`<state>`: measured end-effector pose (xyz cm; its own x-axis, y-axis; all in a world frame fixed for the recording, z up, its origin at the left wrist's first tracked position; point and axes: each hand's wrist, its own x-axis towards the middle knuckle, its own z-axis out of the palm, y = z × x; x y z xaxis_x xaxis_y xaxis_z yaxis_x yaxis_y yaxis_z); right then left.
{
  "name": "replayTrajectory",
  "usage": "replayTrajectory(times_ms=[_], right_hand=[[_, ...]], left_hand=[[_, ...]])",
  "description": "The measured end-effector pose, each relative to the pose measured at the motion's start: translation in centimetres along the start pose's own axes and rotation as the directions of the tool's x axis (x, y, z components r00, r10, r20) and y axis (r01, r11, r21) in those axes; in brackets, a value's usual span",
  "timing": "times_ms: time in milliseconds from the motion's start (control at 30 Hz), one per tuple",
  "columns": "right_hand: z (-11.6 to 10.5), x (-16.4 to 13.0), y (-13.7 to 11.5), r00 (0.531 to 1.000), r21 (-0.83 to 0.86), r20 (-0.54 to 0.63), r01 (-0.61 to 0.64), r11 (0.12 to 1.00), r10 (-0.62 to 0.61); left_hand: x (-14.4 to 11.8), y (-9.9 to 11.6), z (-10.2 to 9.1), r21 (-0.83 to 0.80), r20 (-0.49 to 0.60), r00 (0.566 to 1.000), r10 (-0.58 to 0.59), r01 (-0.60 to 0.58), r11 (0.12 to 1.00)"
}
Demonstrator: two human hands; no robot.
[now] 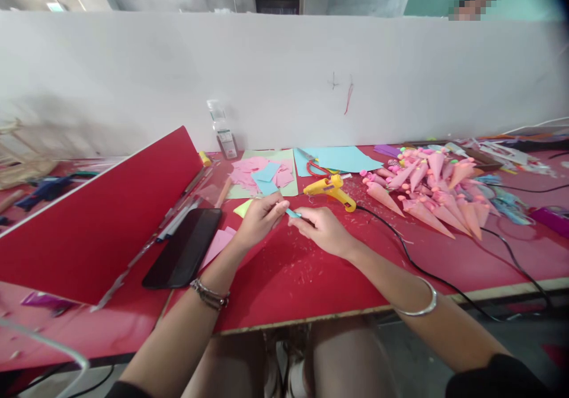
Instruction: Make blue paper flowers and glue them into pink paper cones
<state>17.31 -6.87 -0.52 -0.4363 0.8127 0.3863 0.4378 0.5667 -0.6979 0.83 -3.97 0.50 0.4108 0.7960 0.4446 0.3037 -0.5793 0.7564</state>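
Partition [178,72], plain and matte white, stands along the far side of your red surface [288,285], which looks smooth and is flecked with pale shreds. Left of you, a stiff red board [111,226] leans at a slant, its top edge white. Right, pink cones [435,165] lie heaped, pointed at one end, many tipped with small round balls. Flat blue sheets [351,158] rest near the partition. Your phone [184,250], a glossy black slab, lies beside your left forearm. The glue gun [333,190], hard yellow plastic, lies just beyond your right grip [326,231]; thin pink slips [244,174] pile loosely past your left grip [261,217]. Smallest, the blue piece [292,213] sits between your fingertips, above the surface: your left grip pinches one end, and your right grip appears closed on the other. It looks like paper, so expect it light, soft and easily creased; hold it lightly by its ends, keeping pressure off the middle.
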Motion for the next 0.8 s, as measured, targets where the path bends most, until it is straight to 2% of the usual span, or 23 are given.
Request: replayTrajectory(times_ms=[167,400,567,800], right_hand=[[-0.1,0.0,0.4,0.997,-0.325,-0.02,0.063,0.944,-0.073],[-0.2,-0.2,0.6,0.997,-0.648,0.012,0.067,0.759,-0.078],[-0.3,-0.2,0.7,0.995,-0.751,0.013,0.073,0.656,-0.097],[-0.3,-0.2,0.8,0.994,-0.772,0.011,0.08,0.631,-0.113]], left_hand=[[-0.1,-0.1,0.0,0.033,0.025,0.998,-0.052,0.051,0.998],[0.1,-0.7,0.2,-0.054,0.111,0.968,-0.225,0.232,0.971],[0.3,-1.1,0.7,-0.176,0.138,0.922,-0.361,0.382,0.907],[0.3,-1.2,1.1,-0.295,0.186,0.842,-0.507,0.54,0.788]])
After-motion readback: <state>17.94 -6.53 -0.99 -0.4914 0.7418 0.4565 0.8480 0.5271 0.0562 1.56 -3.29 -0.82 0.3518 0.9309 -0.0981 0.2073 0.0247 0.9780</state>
